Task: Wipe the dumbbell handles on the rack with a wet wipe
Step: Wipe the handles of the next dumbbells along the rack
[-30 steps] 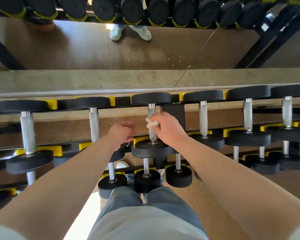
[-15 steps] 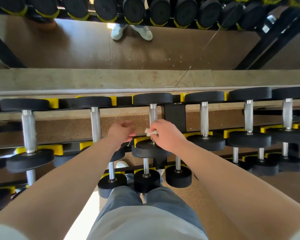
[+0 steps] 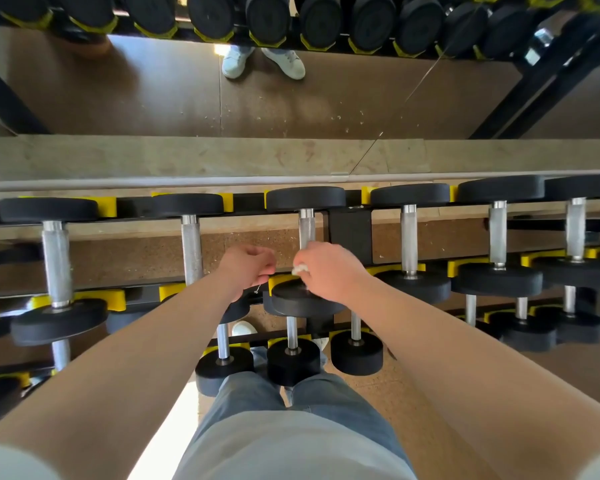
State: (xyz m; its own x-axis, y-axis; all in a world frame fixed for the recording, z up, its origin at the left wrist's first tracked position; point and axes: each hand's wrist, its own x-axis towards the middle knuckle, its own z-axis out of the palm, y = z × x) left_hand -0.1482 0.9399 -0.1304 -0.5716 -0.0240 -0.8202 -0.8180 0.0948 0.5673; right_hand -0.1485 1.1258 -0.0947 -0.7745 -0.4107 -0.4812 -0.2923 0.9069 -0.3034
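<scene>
Fingers of the right hand (image 3: 329,268) curl round a crumpled white wet wipe (image 3: 300,269) and press it to the near end of a knurled dumbbell handle (image 3: 307,228), which runs on beyond the knuckles. Just under this hand sits that dumbbell's black weight (image 3: 305,301). The left hand (image 3: 248,266) hovers close beside it, apart from the handle, fingers curled; whether it holds anything cannot be told. The rack (image 3: 350,233) post stands just right of the right hand.

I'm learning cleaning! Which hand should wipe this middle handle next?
Right. The right hand holds the wipe at the middle handle; the left hand is beside it, with no wipe visible.
</scene>
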